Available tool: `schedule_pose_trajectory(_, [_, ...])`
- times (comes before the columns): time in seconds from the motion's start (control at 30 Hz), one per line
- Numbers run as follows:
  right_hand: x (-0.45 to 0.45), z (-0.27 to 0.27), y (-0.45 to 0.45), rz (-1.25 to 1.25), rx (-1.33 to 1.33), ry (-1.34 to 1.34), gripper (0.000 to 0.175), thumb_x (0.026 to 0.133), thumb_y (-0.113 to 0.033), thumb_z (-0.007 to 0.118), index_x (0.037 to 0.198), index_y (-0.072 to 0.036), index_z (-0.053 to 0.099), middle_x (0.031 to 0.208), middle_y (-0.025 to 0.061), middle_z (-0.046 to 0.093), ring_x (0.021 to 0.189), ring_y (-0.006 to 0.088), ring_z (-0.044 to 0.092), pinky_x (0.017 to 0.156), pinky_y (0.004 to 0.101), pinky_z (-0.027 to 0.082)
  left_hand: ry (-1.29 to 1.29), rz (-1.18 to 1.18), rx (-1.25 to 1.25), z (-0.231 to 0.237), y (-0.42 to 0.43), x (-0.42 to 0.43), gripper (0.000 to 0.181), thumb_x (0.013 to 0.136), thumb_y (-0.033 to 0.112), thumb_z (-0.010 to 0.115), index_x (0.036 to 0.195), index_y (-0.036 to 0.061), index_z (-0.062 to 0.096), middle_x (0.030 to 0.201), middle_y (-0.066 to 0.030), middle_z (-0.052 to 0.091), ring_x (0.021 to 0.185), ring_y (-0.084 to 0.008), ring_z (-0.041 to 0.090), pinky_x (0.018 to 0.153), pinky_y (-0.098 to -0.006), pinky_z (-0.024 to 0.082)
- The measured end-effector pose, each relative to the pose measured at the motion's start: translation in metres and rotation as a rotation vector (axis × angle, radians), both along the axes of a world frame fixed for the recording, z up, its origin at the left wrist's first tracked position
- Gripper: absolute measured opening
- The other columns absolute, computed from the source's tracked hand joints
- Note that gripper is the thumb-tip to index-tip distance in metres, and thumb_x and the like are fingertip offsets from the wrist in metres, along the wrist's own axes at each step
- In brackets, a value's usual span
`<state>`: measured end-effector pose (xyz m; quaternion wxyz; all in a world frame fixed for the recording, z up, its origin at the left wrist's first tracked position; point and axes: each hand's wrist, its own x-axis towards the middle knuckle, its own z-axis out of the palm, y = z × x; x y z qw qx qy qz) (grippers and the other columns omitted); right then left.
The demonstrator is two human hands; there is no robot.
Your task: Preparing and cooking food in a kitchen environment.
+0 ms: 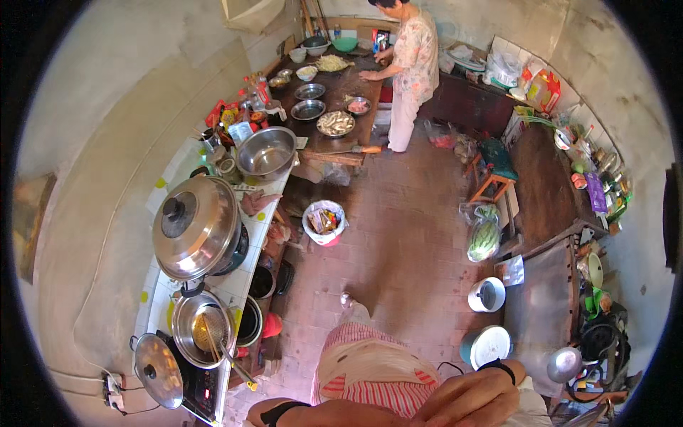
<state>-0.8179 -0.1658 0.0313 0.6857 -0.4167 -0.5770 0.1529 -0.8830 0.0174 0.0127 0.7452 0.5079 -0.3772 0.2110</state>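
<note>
Along the bottom edge, close to the camera, both my arms bend inward, each with a black band. My left hand comes in from the left, partly cut off by the frame. My right hand comes in from the right and lies near it, in front of my red-striped clothing. Their fingertips are hidden, so I cannot tell whether they hold anything. To the left, a lidded pan sits on a lit induction cooker. Beside it, a steel basin contains a strainer ladle and chopsticks.
A large lidded steamer pot and empty steel bowl stand on the tiled counter. Another person stands at a wooden table with food bowls and a cleaver. A lined bin, buckets and a stool occupy the floor.
</note>
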Motion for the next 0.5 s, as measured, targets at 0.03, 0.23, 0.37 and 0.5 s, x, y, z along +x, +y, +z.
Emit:
schedule_pose_trajectory(0.03, [0.011, 0.005, 0.007, -0.148, 0.121, -0.033, 0.035, 0.088, -0.012, 0.049, 0.114, 0.011, 0.046, 0.102, 0.0318, 0.054, 0.086, 0.0414, 0.058, 0.073, 0.0436, 0.049, 0.015, 0.000, -0.011, -0.001, -0.002, 0.009, 0.027, 0.069, -0.002, 0.071, 0.089, -0.0028, 0.054, 0.098, -0.0289, 0.055, 0.087, -0.0347, 0.060, 0.073, -0.0373, 0.052])
schedule_pose_trajectory(0.23, [0.099, 0.016, 0.036, 0.028, -0.178, 0.052, 0.032, 0.091, -0.016, 0.046, 0.112, 0.008, 0.050, 0.103, 0.0321, 0.054, 0.083, 0.0380, 0.059, 0.066, 0.0426, 0.050, 0.141, 0.224, -0.299, 0.002, 0.005, 0.078, 0.022, 0.068, -0.008, 0.068, 0.082, -0.0026, 0.052, 0.097, -0.0247, 0.055, 0.085, -0.0275, 0.060, 0.078, -0.0319, 0.050])
schedule_pose_trajectory(0.37, [0.127, 0.008, 0.064, -0.310, 0.007, 0.056, 0.045, 0.084, -0.030, 0.059, 0.111, 0.005, 0.052, 0.104, 0.0267, 0.056, 0.087, 0.0324, 0.059, 0.070, 0.0368, 0.050, 0.381, -0.062, -0.241, 0.011, 0.038, 0.131, 0.014, 0.073, -0.008, 0.062, 0.081, -0.0047, 0.051, 0.099, -0.0227, 0.055, 0.089, -0.0256, 0.058, 0.081, -0.0319, 0.048])
schedule_pose_trajectory(0.5, [0.153, -0.020, 0.072, -0.452, 0.134, 0.325, 0.035, 0.081, -0.008, 0.059, 0.112, 0.004, 0.046, 0.098, 0.0258, 0.055, 0.075, 0.0368, 0.060, 0.063, 0.0455, 0.053, 0.187, 0.028, -0.238, -0.010, 0.053, 0.175, 0.017, 0.074, -0.002, 0.064, 0.085, -0.0061, 0.052, 0.102, -0.0239, 0.054, 0.091, -0.0276, 0.058, 0.080, -0.0336, 0.048])
